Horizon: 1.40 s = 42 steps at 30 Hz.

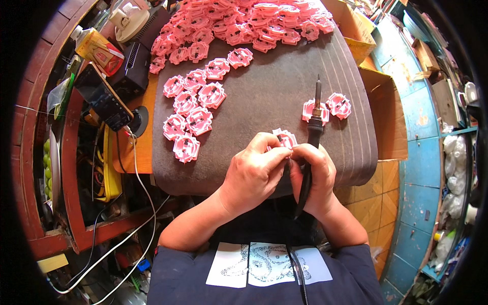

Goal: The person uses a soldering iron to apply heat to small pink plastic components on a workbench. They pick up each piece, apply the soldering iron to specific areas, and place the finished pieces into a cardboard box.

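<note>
My right hand (316, 178) has a black-handled soldering iron (315, 134) tucked in its grip, the metal tip pointing away from me and the cable running down past my wrist. The thumb and forefinger of that hand meet the pinched fingertips of my left hand (256, 168) over the mat's near part. Whatever lies between the fingertips is too small to make out. Just beyond them is a pink plastic part (285, 138) with a dark piece in its middle, partly hidden by my fingers. Two like parts, one of them a pink part (339, 105), lie by the iron's shaft.
A heap of pink parts (239, 25) covers the mat's far end; several more, including a pink part (186, 147), lie at left on the dark mat (244, 96). A phone (104, 96) stands left, with a white cable (147, 188). Cardboard boxes (386, 112) flank the right edge.
</note>
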Available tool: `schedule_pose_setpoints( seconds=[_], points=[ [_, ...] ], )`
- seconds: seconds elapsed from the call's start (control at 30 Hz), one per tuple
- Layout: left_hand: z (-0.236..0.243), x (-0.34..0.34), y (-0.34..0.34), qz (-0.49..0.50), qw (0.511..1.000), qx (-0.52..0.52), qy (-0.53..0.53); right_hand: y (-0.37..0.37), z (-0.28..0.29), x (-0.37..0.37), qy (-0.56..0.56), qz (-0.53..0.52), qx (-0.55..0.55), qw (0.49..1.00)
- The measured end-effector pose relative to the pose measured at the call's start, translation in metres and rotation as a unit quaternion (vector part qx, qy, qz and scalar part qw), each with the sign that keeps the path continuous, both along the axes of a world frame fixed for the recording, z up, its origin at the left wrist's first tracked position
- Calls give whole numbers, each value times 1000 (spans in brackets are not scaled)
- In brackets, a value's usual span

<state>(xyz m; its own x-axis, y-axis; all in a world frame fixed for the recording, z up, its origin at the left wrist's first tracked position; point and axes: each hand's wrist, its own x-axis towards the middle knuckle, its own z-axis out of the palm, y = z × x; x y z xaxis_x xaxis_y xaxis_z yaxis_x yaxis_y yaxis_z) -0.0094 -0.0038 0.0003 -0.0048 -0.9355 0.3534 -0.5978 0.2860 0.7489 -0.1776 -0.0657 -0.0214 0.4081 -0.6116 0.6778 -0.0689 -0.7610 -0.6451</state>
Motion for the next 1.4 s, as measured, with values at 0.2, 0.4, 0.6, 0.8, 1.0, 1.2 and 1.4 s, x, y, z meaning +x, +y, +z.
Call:
schedule_pose_setpoints(
  seconds=[0.2, 0.4, 0.6, 0.8, 1.0, 1.2, 1.4],
  points=[
    [-2, 1, -4, 7, 999, 5, 32, 0, 1, -2, 11, 14, 26, 1000],
    [2, -3, -6, 42, 999, -1, 15, 4, -11, -5, -42, -41, -87, 994],
    [1, -4, -7, 55, 998, -10, 29, 4, -9, -3, 26, -20, -155, 987],
    [-5, -2, -8, 55, 997, -41, 30, 2, -10, 1, 13, -36, -133, 990],
    [0, -4, -5, 67, 997, 10, 48, 1, -6, 2, 21, -27, -108, 994],
    [3, -5, -4, 69, 997, -3, 31, -2, -1, 1, 39, -7, -95, 995],
    [0, -6, -3, 84, 996, 6, 32, -2, -4, -5, -9, -5, -72, 997]
  ],
)
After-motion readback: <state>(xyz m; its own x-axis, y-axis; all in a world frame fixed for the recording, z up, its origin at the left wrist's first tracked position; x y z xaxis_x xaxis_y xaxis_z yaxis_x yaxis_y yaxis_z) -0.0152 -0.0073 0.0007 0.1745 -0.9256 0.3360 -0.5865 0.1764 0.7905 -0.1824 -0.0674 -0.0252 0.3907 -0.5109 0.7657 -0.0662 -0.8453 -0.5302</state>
